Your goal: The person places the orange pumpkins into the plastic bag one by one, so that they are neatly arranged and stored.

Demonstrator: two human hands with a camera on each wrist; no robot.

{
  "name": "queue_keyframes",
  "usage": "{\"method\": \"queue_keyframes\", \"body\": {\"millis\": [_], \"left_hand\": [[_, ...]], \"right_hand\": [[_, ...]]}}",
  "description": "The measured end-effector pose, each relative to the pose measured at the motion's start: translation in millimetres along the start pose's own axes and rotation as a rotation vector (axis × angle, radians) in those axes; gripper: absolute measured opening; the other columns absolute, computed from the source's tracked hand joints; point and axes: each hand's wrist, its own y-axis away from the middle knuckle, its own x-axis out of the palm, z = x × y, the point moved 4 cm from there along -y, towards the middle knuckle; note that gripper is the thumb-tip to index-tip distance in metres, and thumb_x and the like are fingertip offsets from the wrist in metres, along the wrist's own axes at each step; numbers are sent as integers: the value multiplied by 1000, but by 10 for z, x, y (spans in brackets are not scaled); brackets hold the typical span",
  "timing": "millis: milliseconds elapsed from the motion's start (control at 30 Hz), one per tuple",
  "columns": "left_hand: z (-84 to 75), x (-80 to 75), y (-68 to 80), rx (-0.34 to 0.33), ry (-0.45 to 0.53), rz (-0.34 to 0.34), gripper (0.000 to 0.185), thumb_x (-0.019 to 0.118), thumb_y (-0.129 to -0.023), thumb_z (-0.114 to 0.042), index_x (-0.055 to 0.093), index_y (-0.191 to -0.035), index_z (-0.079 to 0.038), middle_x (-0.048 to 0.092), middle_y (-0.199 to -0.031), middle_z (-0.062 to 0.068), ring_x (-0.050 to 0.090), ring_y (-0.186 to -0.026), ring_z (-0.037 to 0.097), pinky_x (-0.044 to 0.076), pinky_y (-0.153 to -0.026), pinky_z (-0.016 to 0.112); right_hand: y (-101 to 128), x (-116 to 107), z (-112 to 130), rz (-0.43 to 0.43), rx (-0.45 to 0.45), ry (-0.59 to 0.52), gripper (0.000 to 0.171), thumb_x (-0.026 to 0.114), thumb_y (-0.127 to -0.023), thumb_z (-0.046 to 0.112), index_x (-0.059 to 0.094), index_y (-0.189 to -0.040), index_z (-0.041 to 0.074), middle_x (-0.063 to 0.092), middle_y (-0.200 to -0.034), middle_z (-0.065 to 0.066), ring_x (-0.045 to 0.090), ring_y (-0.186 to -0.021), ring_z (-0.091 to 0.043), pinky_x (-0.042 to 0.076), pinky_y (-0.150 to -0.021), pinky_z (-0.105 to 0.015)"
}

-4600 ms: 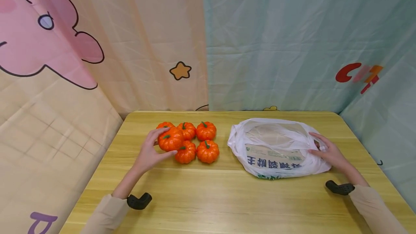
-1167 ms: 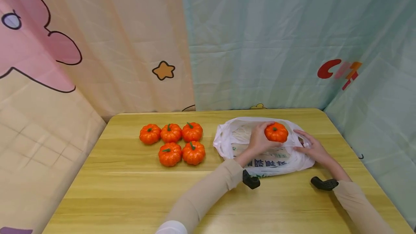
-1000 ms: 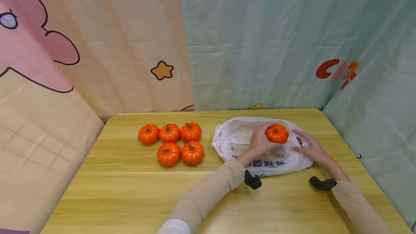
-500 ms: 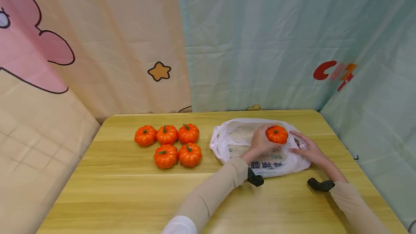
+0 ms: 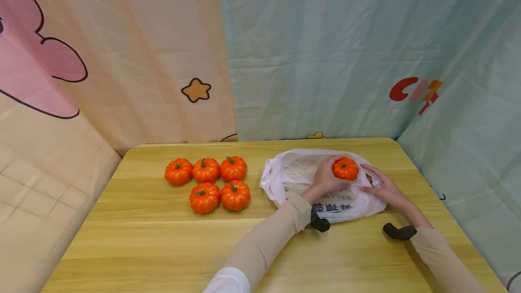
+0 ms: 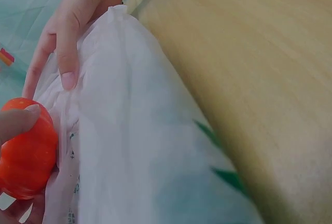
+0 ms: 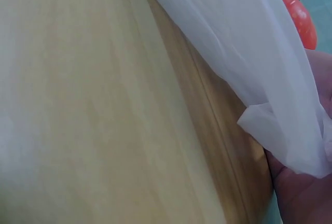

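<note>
The left hand (image 5: 324, 176) has its fingers curled round an orange pumpkin (image 5: 345, 168), thumb on its near side in the left wrist view, and holds it just over the open mouth of the white plastic bag (image 5: 325, 205). The right hand (image 5: 380, 186) lies at the bag's right edge with its fingers fairly straight, pressing the plastic rim down; whether they pinch it I cannot tell.

A moment ago the pumpkin hung slightly higher over the bag; now it sits lower, against the opening, so it looks nearly in but is not let go. Several seconds back this hand was at the group left of the bag, gripping 1 of 6 pumpkins there.

Left of the bag, well apart from it, 5 pumpkins (image 5: 205, 182) rest on the wooden table (image 5: 163, 248): 3 in the far row, 2 in the near row. Behind the bag hang pale cartoon curtains (image 5: 309, 58).
</note>
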Motion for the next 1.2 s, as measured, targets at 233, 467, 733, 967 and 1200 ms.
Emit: {"method": "queue_keyframes", "body": {"millis": [233, 467, 733, 967, 1200], "left_hand": [[-2, 33, -5, -15, 11, -25, 76, 84, -73, -21, 46, -139, -20, 52, -137, 0, 51, -121, 17, 44, -104, 30], [0, 32, 12, -36, 43, -69, 75, 84, -73, -18, 43, -136, -17, 51, -134, 2, 51, -120, 16, 43, -105, 29], [-4, 38, 32, -52, 1, -127, 73, 85, -71, -21, 47, -134, -20, 51, -127, 4, 52, -114, 17, 47, -100, 31], [-37, 33, 46, -86, -71, -139, 73, 84, -73, -25, 48, -137, -20, 51, -127, 4, 51, -115, 18, 46, -100, 31], [-26, 27, 66, -91, -61, -101, 76, 83, -72, -25, 47, -139, -21, 50, -132, 4, 50, -117, 18, 46, -100, 32]], "right_hand": [[0, 9, 11, 6, -4, -7, 70, 69, -86, 9, 33, -145, -1, 25, -148, -35, 17, -135, -53, 12, -103, -76], [-12, 12, 22, 10, -3, -18, 70, 69, -86, 10, 33, -145, 0, 24, -149, -34, 16, -136, -53, 10, -103, -77], [-9, 14, 26, 7, -3, -20, 70, 70, -86, 10, 33, -145, 0, 25, -148, -35, 17, -135, -53, 12, -103, -76], [-12, 21, 21, 1, -9, -18, 70, 70, -86, 10, 34, -145, 0, 26, -148, -34, 17, -135, -52, 11, -104, -75], [12, 13, 11, 0, 13, -20, 71, 70, -86, 11, 32, -146, 0, 24, -149, -34, 17, -136, -52, 12, -104, -75]]}}
